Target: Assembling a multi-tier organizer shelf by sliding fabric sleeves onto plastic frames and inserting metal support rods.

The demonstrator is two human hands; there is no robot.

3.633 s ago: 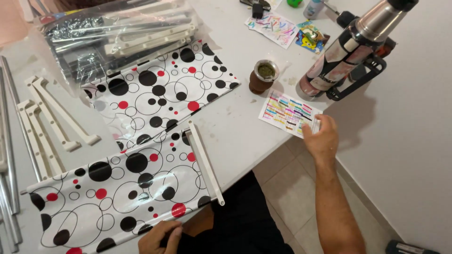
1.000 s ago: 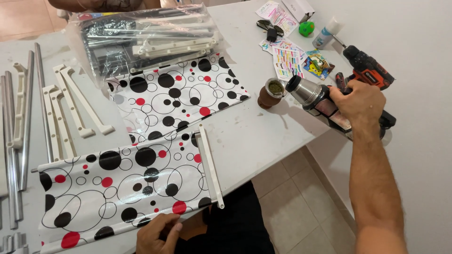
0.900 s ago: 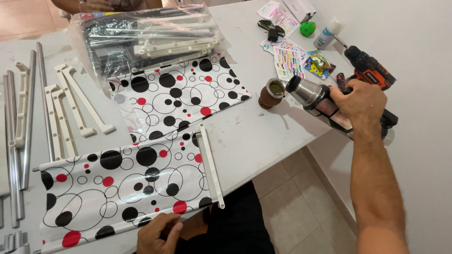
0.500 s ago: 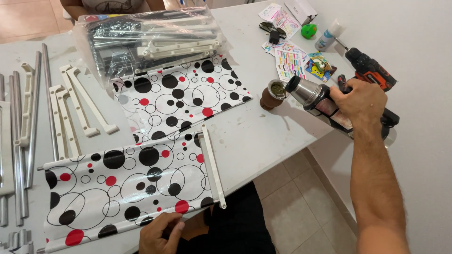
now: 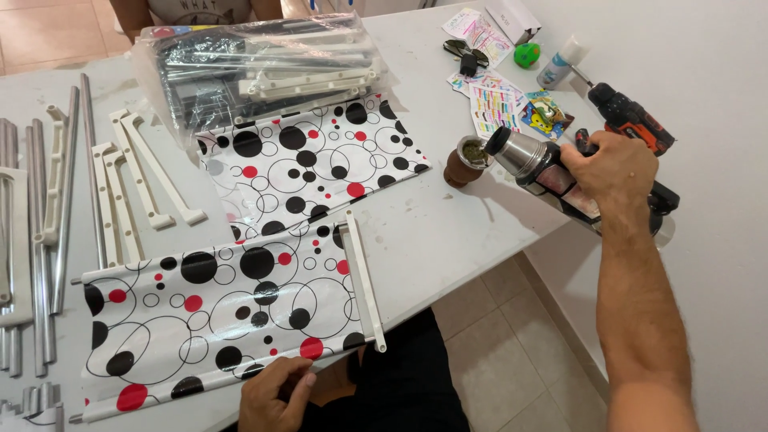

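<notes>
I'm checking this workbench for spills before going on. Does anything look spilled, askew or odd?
No spill shows. The right hand holds a steel flask tilted, spout toward a small brown cup. The left hand rests at the edge of the dotted sheet, whose white end bar overhangs the table edge.

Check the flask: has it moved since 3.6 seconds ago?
Yes. The flask stood upright right of the brown cup; now the right hand tilts it, spout toward the cup.
</notes>
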